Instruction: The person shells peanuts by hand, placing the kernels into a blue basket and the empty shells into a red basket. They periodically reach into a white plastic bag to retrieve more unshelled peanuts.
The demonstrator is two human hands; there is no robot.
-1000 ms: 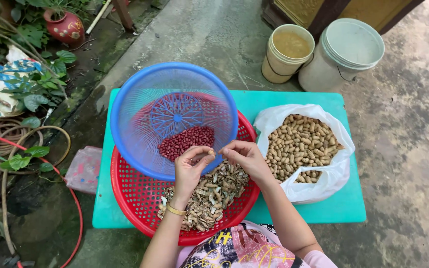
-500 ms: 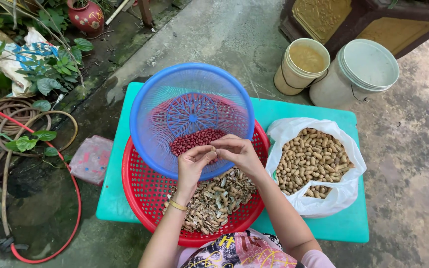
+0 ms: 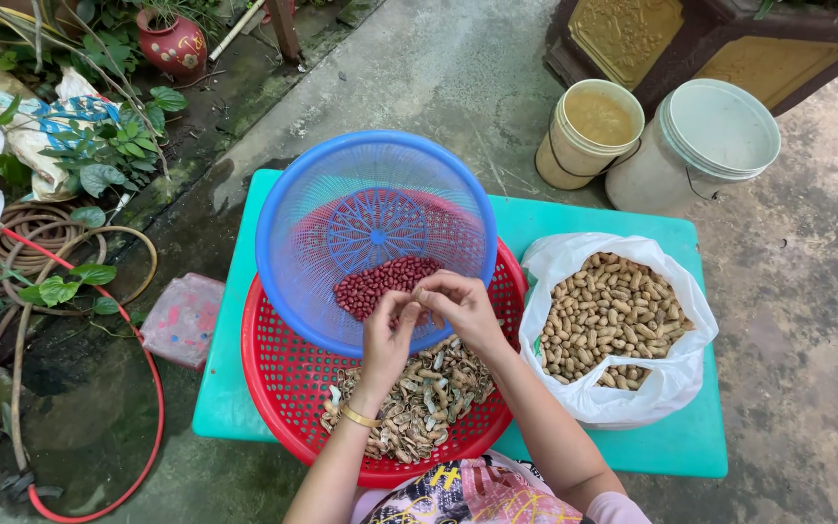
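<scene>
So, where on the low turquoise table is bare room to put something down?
The turquoise table is bare along its right edge beside the white plastic bag of unshelled peanuts, and at its left edge beside the red plastic basket. The middle is crowded.

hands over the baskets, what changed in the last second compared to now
The left hand and right hand, slightly apart a second ago, have come together over the near rim of the blue basket, fingertips meeting on a small piece too hidden to name. The red kernels, the shells in the red basket, and the bag of peanuts look unchanged.
</scene>
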